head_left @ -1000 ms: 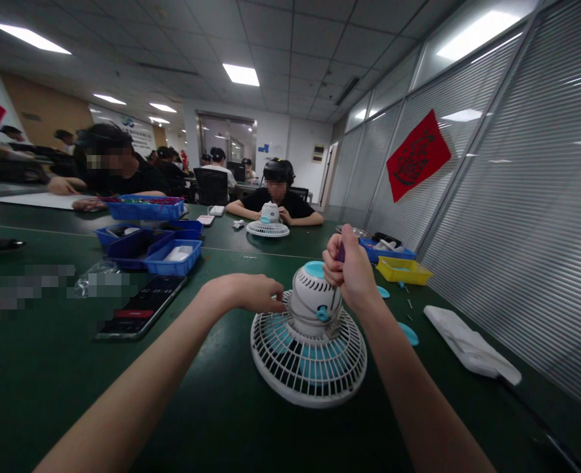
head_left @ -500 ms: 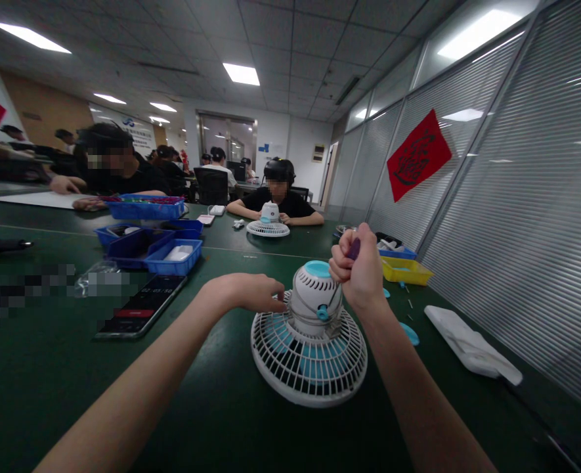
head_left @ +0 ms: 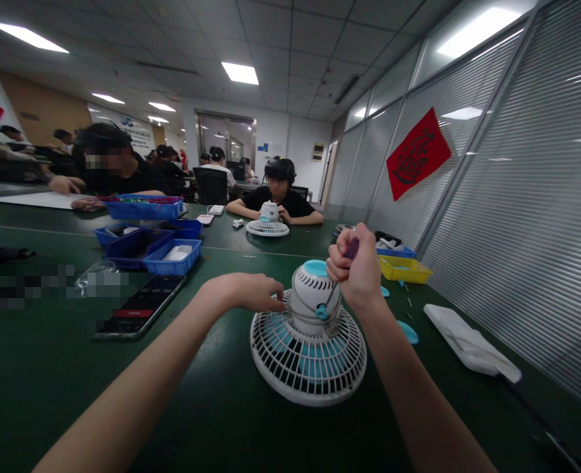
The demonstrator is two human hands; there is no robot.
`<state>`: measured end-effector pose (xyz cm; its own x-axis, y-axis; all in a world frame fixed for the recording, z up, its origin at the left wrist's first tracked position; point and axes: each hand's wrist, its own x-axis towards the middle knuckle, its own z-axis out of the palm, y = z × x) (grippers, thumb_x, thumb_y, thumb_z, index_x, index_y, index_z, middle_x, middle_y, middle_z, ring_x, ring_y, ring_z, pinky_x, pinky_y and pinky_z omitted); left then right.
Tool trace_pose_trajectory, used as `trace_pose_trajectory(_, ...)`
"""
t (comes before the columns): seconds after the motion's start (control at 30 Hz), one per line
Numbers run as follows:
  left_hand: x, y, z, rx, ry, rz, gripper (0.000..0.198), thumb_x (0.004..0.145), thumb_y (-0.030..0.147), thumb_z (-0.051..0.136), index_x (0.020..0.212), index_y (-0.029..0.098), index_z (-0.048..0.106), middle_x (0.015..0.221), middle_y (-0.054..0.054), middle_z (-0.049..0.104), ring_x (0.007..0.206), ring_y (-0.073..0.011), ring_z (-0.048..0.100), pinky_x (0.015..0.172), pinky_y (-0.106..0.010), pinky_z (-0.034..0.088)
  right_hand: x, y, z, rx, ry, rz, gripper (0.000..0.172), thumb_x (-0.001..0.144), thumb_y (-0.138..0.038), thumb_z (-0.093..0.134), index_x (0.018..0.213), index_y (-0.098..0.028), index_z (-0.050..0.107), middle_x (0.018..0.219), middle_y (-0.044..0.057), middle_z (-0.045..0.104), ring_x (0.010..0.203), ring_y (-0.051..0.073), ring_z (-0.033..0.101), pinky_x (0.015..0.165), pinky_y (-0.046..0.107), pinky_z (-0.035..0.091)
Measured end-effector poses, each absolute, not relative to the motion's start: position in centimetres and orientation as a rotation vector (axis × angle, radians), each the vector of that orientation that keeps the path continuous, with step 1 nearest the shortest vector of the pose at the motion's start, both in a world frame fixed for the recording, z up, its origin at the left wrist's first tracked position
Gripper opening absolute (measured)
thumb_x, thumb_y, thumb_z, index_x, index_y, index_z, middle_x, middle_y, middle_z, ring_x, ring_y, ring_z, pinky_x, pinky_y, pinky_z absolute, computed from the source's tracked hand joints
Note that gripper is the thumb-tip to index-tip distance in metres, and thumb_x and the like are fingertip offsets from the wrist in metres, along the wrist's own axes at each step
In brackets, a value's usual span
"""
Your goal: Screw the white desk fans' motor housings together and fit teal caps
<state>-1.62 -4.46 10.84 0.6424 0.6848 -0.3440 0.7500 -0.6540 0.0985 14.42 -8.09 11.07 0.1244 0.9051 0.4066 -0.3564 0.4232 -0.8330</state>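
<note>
A white fan (head_left: 310, 387) with light-blue blades lies grille-down on the green table, its rounded motor housing pointing up. My left hand (head_left: 255, 292) grips the fan from the left, curved fingers against the grille beside the housing; some fingertips are hidden. My right hand (head_left: 362, 272) is closed in a fist around the purple handle of a screwdriver (head_left: 352, 248). Its thin shaft slants down-left to a small blue knob (head_left: 322, 311) on the housing's side. A cord is wound around the housing.
Right of the fan lie blue round caps (head_left: 408, 332), screws, a yellow bin (head_left: 406, 270) and a white long part (head_left: 467, 341). To the left are a phone (head_left: 142, 309) and blue bins (head_left: 174, 259). Across the table a person (head_left: 290, 207) handles another fan (head_left: 268, 228).
My hands and the fan stay in nearly the same place. The view has shifted very slightly; the screwdriver's shaft now shows more plainly against the knob.
</note>
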Motion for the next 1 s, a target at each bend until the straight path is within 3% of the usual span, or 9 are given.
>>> trace_pose_trajectory(0.67, -1.62, -4.38, 10.65, 2.65, 1.169, -0.412, 0.044, 0.082, 0.048, 0.036, 0.113, 0.023, 0.055, 0.111, -0.009, 0.063, 0.089, -0.0195, 0.061, 0.068, -0.025, 0.043, 14.37, -8.01, 10.87, -0.634, -1.082, 1.04, 0.045, 0.078, -0.056, 0.043, 0.053, -0.021, 0.028, 0.038, -0.011, 0.016, 0.03, 0.003, 0.007, 0.03, 0.016, 0.008)
trace_pose_trajectory(0.83, -1.33, -4.62, 10.69, 2.645, 1.16, -0.418, 0.043, 0.083, 0.045, 0.036, 0.113, 0.022, 0.055, 0.111, -0.01, 0.063, 0.091, -0.0211, 0.061, 0.071, -0.027, 0.044, 14.51, -8.02, 10.77, -0.62, -1.07, 1.03, 0.049, 0.076, -0.062, 0.042, 0.053, -0.022, 0.026, 0.038, -0.011, 0.014, 0.03, 0.003, 0.007, 0.03, 0.016, 0.009)
trace_pose_trajectory(1.0, -0.74, -4.57, 10.04, 2.602, 1.142, -0.419, 0.042, 0.08, 0.047, 0.044, 0.108, 0.02, 0.059, 0.109, -0.01, 0.063, 0.09, -0.0225, 0.061, 0.069, -0.028, 0.045, 14.39, -8.09, 10.79, -0.605, -1.045, 1.051, 0.047, 0.078, -0.058, 0.042, 0.053, -0.021, 0.026, 0.038, -0.011, 0.014, 0.032, 0.004, 0.005, 0.03, 0.016, 0.007)
